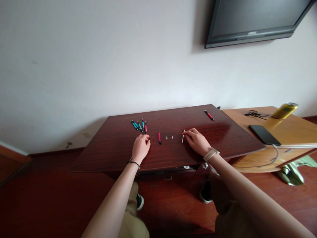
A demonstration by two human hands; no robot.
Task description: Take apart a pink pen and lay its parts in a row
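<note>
My left hand (pixel 141 146) rests on the dark wooden table with its fingers curled together near a tiny red part (pixel 153 138). Whatever lies under those fingertips is too small to make out. My right hand (pixel 196 141) has its thumb and fingertips at a thin white pen refill (pixel 183 138). Between the hands, in a row, lie a red and black pen barrel (pixel 159 138), a small whitish piece (pixel 166 138), another whitish piece (pixel 172 137) and a tiny dark spring-like piece (pixel 177 136). Just beyond my left hand is a red and black pen (pixel 145 127).
Several teal and black pens (pixel 138 125) lie at the table's back left; another red pen (pixel 209 115) is at the back right. A wooden cabinet (pixel 297 129) on the right bears a black phone (pixel 264 134), a cable (pixel 255 114) and a yellow can (pixel 284 110).
</note>
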